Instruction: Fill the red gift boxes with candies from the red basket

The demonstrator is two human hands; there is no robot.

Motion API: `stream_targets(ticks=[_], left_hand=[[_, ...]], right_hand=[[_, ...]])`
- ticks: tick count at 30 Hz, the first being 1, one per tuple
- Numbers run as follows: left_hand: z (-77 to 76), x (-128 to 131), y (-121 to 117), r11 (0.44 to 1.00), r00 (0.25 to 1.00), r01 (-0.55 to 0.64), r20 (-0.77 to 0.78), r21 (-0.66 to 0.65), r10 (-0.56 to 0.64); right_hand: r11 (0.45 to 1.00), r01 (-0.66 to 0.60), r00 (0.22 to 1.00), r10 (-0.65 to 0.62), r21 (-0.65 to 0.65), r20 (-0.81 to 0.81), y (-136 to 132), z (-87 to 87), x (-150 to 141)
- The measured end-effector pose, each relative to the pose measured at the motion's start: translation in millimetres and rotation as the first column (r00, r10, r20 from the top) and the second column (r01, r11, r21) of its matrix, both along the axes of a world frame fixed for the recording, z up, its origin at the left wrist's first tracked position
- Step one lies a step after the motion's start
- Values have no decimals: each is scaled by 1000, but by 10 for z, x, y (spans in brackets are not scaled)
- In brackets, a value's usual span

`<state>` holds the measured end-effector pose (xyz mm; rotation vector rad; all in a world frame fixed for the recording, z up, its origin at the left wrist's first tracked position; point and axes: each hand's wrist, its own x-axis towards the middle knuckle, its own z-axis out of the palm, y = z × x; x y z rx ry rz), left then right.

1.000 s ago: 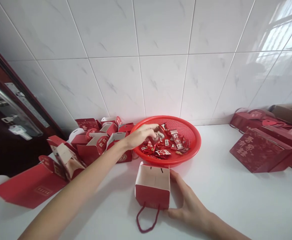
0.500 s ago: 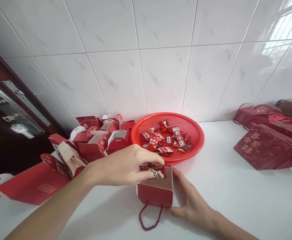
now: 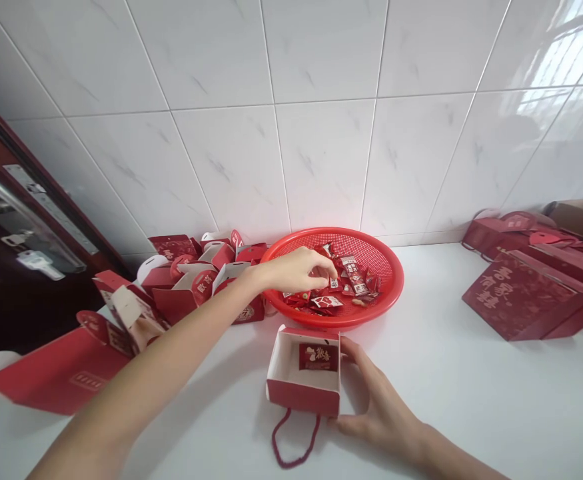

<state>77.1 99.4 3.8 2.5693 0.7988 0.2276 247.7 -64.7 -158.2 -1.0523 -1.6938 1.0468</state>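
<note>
My left hand point(image 3: 298, 270) reaches over the left part of the red plastic basket point(image 3: 396, 283). Its fingers curl down among wrapped sweets point(image 3: 354, 275), and what lies between the fingertips is hidden. Below the basket stands a small red gift box point(image 3: 304, 395), open at the top, with a dark red cord handle point(image 3: 295, 463) lying in front. Inside it, against the right part of the pale interior, rests a red sweet packet point(image 3: 318, 357) with pale lettering. My right hand point(image 3: 384, 410) grips the box at its right side, thumb near the front corner and fingers farther back.
Several open red boxes point(image 3: 178, 297) crowd the left, with a larger red box point(image 3: 56, 373) nearer me. More dark red boxes point(image 3: 526, 293) stand at the right. A tiled wall point(image 3: 324, 167) closes off the back of the white tabletop point(image 3: 431, 360). A dark door point(image 3: 31, 267) is at far left.
My left hand brought a red sweet packet from the basket to the box, where it now lies, and has gone back over the basket. My right hand has stayed on the box.
</note>
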Motion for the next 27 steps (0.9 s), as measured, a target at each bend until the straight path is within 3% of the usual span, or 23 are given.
stream_targets(ticks=[4, 11, 17, 27], left_hand=[[-287, 356, 259, 992, 950, 75, -309, 104, -40], [-594, 752, 495, 988, 864, 113, -502, 109, -44], [-669, 768, 498, 979, 860, 121, -510, 162, -22], [-720, 754, 485, 989, 897, 78, -442, 126, -14]], right_hand=[[1000, 2, 1000, -2, -20, -8, 2, -21, 6], [1000, 13, 1000, -13, -21, 2, -13, -22, -6], [1000, -13, 1000, 13, -29, -16, -8, -19, -1], [999, -20, 999, 19, 33, 37, -10, -56, 26]])
